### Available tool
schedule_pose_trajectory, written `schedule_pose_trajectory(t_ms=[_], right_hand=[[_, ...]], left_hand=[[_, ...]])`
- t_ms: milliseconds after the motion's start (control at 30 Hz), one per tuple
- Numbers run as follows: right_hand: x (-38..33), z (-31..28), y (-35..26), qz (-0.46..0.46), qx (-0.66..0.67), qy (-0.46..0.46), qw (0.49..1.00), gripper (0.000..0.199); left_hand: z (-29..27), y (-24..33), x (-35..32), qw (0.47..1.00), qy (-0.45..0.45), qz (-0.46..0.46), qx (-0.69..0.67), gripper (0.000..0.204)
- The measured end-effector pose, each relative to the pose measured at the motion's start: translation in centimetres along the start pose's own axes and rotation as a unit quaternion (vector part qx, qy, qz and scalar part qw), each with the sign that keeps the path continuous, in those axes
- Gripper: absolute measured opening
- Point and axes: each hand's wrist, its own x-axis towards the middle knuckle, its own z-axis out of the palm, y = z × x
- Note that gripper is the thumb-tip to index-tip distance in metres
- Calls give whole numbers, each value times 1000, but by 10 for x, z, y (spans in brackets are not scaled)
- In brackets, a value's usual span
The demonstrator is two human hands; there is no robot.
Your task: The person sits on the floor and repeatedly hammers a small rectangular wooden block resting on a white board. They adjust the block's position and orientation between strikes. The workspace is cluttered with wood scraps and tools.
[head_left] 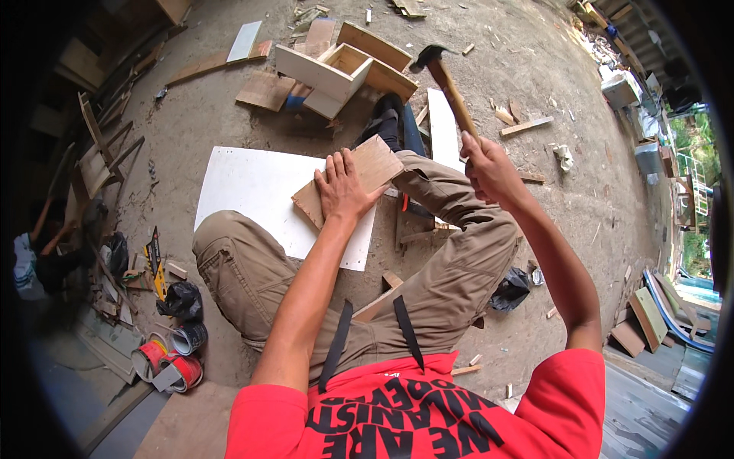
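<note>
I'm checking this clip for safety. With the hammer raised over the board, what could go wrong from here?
The left hand lies flat on the wooden board right where the raised hammer would likely land, so its fingers could be struck. The board also rests partly on the knee, so it might tip or shift under a blow.

One hammer, three tape rolls

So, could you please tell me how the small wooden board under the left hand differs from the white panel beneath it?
The board is bare brown wood; the panel is white. The board is much smaller than the panel. The left hand presses the board, which lies partly on the panel; the panel rests on the ground. Both are flat and rectangular.
</note>
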Motion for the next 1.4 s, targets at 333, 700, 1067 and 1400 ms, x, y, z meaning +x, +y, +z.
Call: schedule_pose_trajectory(t_ms=[333, 700, 1067, 1400], right_hand=[[-3, -21, -31, 73, -86, -51, 992, 54], [-10, -17, -27, 131, -215, -147, 956, 56], [-2, -16, -15, 174, -244, -158, 941, 55], [11, 10, 14, 77, -107, -91, 987, 51]], left_hand=[[2, -8, -3, 1000, 18, 11, -5, 132], [5, -8, 3, 999, 48, 11, 10, 131], [0, -6, 4, 999, 31, 14, -4, 130], [6, -7, 6, 997, 70, 21, 0, 129]])
